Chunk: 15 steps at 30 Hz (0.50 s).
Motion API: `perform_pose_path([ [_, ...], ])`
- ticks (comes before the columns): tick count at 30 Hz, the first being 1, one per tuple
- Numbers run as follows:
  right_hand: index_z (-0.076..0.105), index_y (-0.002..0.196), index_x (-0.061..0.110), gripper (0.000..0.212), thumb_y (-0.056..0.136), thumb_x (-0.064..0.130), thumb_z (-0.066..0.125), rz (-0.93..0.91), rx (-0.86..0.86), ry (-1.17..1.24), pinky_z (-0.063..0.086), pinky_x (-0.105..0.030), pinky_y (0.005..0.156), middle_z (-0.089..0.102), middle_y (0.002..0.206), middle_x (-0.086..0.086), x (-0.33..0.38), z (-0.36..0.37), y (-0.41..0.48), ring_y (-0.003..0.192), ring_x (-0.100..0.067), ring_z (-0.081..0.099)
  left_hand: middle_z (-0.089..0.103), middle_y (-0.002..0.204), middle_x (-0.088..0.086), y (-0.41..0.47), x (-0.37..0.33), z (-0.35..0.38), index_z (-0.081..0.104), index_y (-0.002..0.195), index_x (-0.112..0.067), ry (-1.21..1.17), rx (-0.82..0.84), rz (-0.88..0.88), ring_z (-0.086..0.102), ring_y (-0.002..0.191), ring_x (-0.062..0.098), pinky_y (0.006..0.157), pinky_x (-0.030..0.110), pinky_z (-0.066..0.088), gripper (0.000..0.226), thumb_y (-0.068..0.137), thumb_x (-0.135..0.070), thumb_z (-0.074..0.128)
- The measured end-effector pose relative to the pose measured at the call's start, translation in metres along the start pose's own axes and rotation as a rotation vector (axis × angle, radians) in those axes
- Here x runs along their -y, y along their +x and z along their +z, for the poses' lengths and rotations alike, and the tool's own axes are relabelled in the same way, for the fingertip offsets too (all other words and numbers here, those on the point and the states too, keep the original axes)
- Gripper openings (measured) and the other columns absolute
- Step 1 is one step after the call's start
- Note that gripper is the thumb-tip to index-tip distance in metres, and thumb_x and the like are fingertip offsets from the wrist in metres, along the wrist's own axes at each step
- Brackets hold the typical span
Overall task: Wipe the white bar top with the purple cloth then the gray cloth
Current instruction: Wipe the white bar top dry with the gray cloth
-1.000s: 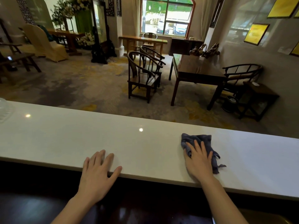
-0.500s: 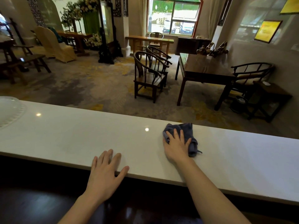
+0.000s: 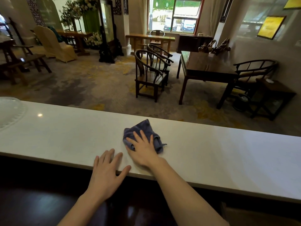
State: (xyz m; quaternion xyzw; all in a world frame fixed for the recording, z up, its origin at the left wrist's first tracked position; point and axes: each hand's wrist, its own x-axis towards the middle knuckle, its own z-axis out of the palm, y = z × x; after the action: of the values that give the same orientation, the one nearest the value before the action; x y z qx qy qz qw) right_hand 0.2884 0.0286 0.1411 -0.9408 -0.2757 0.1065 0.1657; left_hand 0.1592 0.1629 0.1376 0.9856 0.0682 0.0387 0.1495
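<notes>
A person's right hand (image 3: 143, 150) presses flat, fingers spread, on a crumpled purple-blue terry cloth (image 3: 143, 132) lying near the middle of a long, glossy white stone bar top (image 3: 228, 160). The cloth bunches out beyond the fingertips toward the far edge of the counter, and a loose thread trails from its right side. The left hand (image 3: 105, 170) rests just beside the right one, palm down and fingers wide, its fingertips on the near edge of the bar top and holding nothing. Both bare forearms reach up from the lower frame over a dark, shiny lower surface (image 3: 40, 206). At the far left end of the counter sits a clear ribbed glass dish (image 3: 9, 111), well apart from the hands. Beyond the bar lies a carpeted lounge: two dark wooden round-backed armchairs (image 3: 151, 70) beside a dark wooden rectangular table (image 3: 206, 67), a cream upholstered high-backed chair (image 3: 53, 44) farther left, and a red-framed window (image 3: 174, 15) at the back with parked cars visible outside.
</notes>
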Motion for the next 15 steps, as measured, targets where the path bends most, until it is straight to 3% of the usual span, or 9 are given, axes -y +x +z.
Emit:
perform_pose_path([
  [5,0.027,0.157,0.035,0.057,0.103,0.052,0.029,-0.096,-0.057,-0.001,-0.019,-0.058,0.120,0.006,0.172,0.002,0.022,0.018,-0.020,0.157,-0.021,-0.011,0.043,0.147,0.008,-0.004,0.003,-0.007,0.045,0.136,-0.020,-0.181,-0.043,0.016,0.035,0.139,0.022,0.117,0.050,0.028,0.073,0.077,-0.063,0.042],
  [9,0.026,0.157,0.037,0.055,0.104,0.052,0.029,-0.150,-0.071,-0.011,-0.017,-0.054,0.121,0.010,0.171,0.005,0.024,0.022,-0.039,0.157,-0.019,-0.007,0.036,0.145,-0.001,-0.008,0.006,-0.012,0.039,0.135,-0.021,-0.301,-0.063,-0.021,0.044,0.130,0.020,0.105,0.042,0.044,0.070,0.075,-0.049,0.060],
  [15,0.029,0.156,0.036,0.055,0.103,0.037,0.042,-0.236,-0.097,-0.047,-0.009,-0.049,0.125,0.016,0.170,0.009,0.002,0.020,-0.084,0.157,-0.016,-0.002,0.041,0.141,-0.002,-0.008,0.005,-0.014,0.043,0.134,-0.018,-0.284,-0.074,0.003,0.045,0.125,0.021,0.103,0.040,0.044,0.061,0.078,-0.039,0.060],
])
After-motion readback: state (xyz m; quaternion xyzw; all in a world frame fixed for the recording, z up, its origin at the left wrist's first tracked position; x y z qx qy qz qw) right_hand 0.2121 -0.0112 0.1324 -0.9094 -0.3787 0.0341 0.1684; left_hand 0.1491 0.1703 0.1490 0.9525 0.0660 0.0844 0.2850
